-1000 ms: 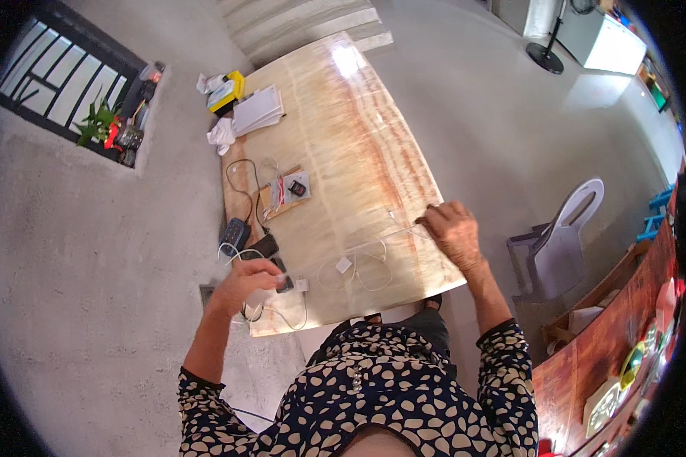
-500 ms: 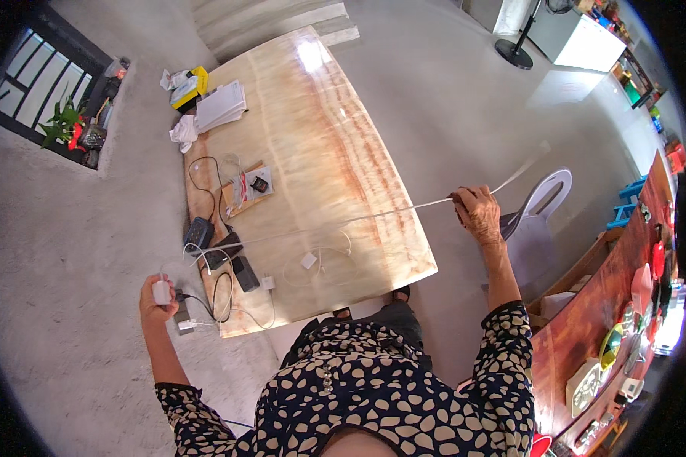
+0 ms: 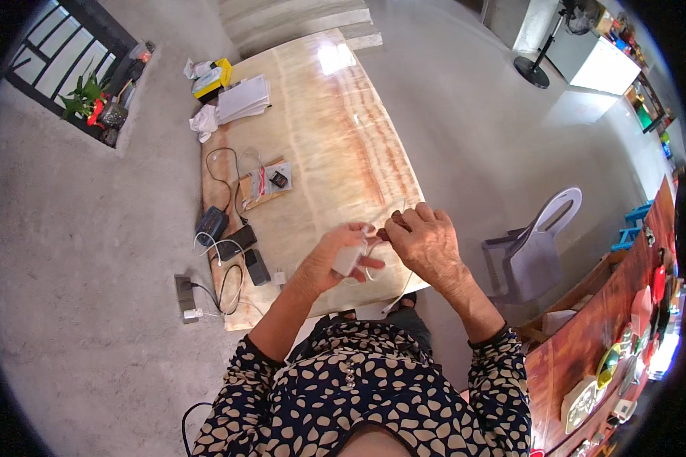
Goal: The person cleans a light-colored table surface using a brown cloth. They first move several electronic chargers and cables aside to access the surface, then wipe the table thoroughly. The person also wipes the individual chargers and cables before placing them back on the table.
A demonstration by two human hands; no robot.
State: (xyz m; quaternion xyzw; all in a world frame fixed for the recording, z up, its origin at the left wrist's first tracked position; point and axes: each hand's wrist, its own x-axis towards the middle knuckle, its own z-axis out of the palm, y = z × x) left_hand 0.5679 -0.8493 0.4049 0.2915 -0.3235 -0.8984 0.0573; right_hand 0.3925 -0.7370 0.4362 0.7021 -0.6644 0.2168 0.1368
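White charger block [image 3: 348,260]: it is in the left hand, above the near part of the table; its outline is a little blurred.
White cable [image 3: 389,308]: it is at the right hand, and one end hangs down beyond the near edge of the table; how it runs between the hands, I cannot tell exactly.
Left hand [image 3: 335,257]: the thumb and fingers are bent around the charger block, some fingers pointing to the right hand.
Right hand [image 3: 425,238]: the fingers are curled and pinch the cable, very near to the left fingertips.
Marble-pattern table [image 3: 335,152]: it is under both hands.
Table's left side: a black power adapter [image 3: 213,223], a dark flat box [image 3: 239,241], a dark grey device [image 3: 257,266] and a small white plug [image 3: 280,278] lie near one another.
Table's middle: a clear packet [image 3: 263,183] lies upon brown cardboard [image 3: 249,202].
Table's far end: white papers [image 3: 244,99] are beside a yellow box [image 3: 219,74] and crumpled tissue [image 3: 203,122].
Wall: a socket [image 3: 184,295] has plugs in it.
Floor: a grey chair [image 3: 537,255] stands to the right.
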